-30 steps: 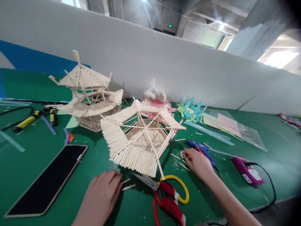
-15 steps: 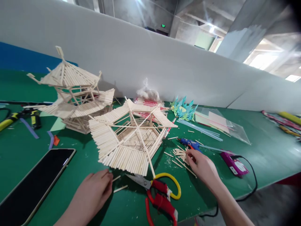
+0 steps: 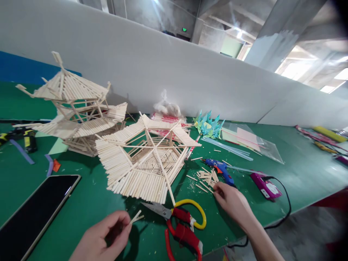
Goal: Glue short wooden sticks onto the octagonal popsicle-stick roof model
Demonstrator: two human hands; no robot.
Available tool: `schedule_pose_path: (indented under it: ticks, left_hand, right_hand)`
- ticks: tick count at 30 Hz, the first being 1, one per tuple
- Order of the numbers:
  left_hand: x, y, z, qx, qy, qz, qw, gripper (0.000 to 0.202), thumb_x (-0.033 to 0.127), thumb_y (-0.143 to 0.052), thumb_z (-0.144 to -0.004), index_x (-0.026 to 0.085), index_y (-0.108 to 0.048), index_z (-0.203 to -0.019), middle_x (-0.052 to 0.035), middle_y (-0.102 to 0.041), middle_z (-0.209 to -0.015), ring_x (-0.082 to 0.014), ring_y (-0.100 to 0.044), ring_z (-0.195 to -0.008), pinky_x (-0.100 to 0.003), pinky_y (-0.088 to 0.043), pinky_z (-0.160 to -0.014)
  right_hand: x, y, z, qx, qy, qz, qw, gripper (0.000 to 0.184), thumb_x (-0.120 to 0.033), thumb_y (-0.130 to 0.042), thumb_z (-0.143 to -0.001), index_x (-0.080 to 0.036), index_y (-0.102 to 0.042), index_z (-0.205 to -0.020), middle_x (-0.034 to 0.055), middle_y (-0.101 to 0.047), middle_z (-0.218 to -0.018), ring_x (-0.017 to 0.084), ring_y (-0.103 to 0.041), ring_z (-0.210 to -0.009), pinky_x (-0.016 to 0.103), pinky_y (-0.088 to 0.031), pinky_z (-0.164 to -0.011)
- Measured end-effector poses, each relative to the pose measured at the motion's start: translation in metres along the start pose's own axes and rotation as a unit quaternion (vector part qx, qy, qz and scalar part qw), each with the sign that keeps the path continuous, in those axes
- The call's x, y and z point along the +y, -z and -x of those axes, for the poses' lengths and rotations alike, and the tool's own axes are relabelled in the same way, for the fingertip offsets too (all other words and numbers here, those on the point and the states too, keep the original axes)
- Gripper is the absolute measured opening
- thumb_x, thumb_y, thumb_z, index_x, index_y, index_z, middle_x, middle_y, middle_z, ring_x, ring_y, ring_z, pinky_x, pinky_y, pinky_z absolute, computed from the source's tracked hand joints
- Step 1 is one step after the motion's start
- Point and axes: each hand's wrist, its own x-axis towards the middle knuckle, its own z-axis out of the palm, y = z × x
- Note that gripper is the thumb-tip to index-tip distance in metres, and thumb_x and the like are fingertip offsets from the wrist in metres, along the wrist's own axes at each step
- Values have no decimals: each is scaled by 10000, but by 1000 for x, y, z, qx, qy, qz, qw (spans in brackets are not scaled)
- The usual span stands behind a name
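My left hand (image 3: 104, 237) hovers near the table's front edge and pinches two short wooden sticks (image 3: 136, 217) between thumb and fingers. My right hand (image 3: 232, 203) rests palm down on the green mat, fingertips curled at a small pile of loose sticks (image 3: 208, 177). Whether those fingers hold a stick is hidden. Between the hands lie red and yellow scissors (image 3: 185, 224). Just beyond them sits a hexagonal stick roof (image 3: 144, 159), and a finished stick pavilion (image 3: 73, 105) stands behind it to the left.
A dark phone (image 3: 35, 214) lies front left. A blue glue gun (image 3: 221, 168) and a purple device (image 3: 265, 185) with a black cable sit right of the stick pile. Paper cranes (image 3: 208, 125), a clear bag (image 3: 252, 143) and a white partition (image 3: 174, 72) are behind.
My left hand has lifted off the mat and picked up the two sticks that lay beside it. My right hand has slid a little toward me. The view has shifted right.
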Motion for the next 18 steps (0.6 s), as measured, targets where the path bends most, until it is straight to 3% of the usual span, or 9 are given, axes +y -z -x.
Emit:
schedule_pose_path:
  ticks: [2, 4, 7, 11, 15, 17, 18]
  left_hand:
    - [-6, -1, -9, 23, -68, -142, 987, 163, 305, -468, -780, 204, -580, -719, -9, -615, -627, -186, -594, -567, -288, -480, -547]
    - [-13, -2, -20, 36, -142, -269, 952, 190, 234, -456, -789, 157, -630, -787, -99, -685, -764, -244, -645, -685, -362, -504, -629]
    - [-22, -4, -34, 38, -171, -311, 934, 255, 151, -415, -797, 123, -667, -775, -140, -687, -750, -272, -649, -644, -401, -506, -590]
    - [-32, -4, -34, 67, -192, -316, 927, 283, 193, -417, -825, 101, -680, -870, -179, -683, -856, -295, -655, -718, -423, -513, -618]
    - [-35, -10, -11, 142, -251, -246, 925, 239, 315, -519, -812, 155, -666, -912, -148, -669, -902, -286, -632, -805, -410, -495, -702]
    - [-23, -18, 4, 149, -272, -148, 939, 201, 334, -548, -805, 215, -652, -930, -92, -668, -900, -245, -617, -846, -348, -467, -764]
    - [-12, -23, 11, 124, -276, -84, 949, 193, 343, -544, -809, 234, -651, -926, -70, -673, -880, -221, -617, -837, -310, -460, -764]
  right_hand:
    - [-4, -6, 2, -8, 10, 23, 1000, 125, -139, -454, -767, -200, -562, -752, 32, -637, -722, 188, -579, -637, 248, -336, -542]
    - [-5, -10, 2, -14, 21, 41, 999, 149, -111, -434, -759, -177, -567, -765, 72, -634, -749, 214, -578, -670, 267, -325, -558]
    - [-5, -10, -2, -29, 40, 49, 998, 183, -50, -443, -697, -152, -577, -766, 93, -623, -721, 230, -568, -654, 283, -309, -561]
    - [-6, 3, -5, -39, 60, 11, 997, 183, -18, -456, -644, -154, -554, -715, 60, -578, -677, 199, -526, -609, 282, -307, -560]
    - [-24, 18, 7, -42, 72, -82, 993, 145, -184, -413, -822, -184, -507, -712, -3, -501, -632, 145, -476, -584, 234, -339, -531]
    - [-42, 19, 17, -67, 65, -188, 978, 242, -329, -388, -872, -185, -503, -714, -16, -480, -618, 128, -477, -576, 211, -358, -512]
    - [-52, 17, 23, -99, 47, -305, 946, 269, -391, -435, -852, -176, -520, -715, -18, -480, -612, 122, -477, -563, 212, -367, -513]
